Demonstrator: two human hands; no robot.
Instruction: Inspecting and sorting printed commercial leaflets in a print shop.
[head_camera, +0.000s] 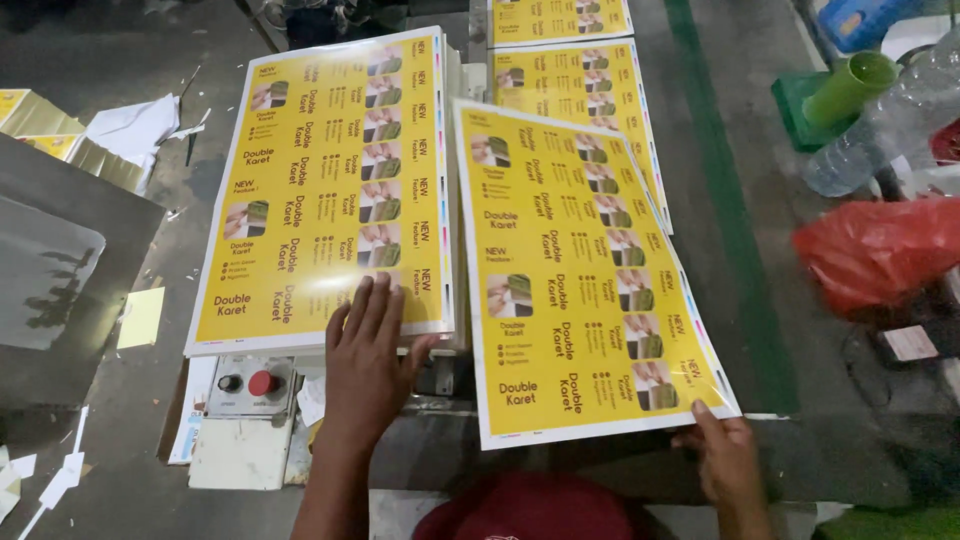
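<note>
A stack of glossy yellow printed sheets (320, 190) with a white border lies at the left on a machine. My left hand (365, 355) rests flat, fingers spread, on the stack's near right corner. A single yellow printed sheet (580, 270) lies tilted to the right of the stack, and my right hand (725, 455) pinches its near right corner. More yellow printed sheets (585, 80) lie beyond it on the grey table.
A control box with a black button and a red button (262, 383) sits under the stack's near edge. A red plastic bag (880, 250), a clear bottle (880, 130) and a green tube (850, 88) lie at right. Paper scraps (140, 125) litter the floor at left.
</note>
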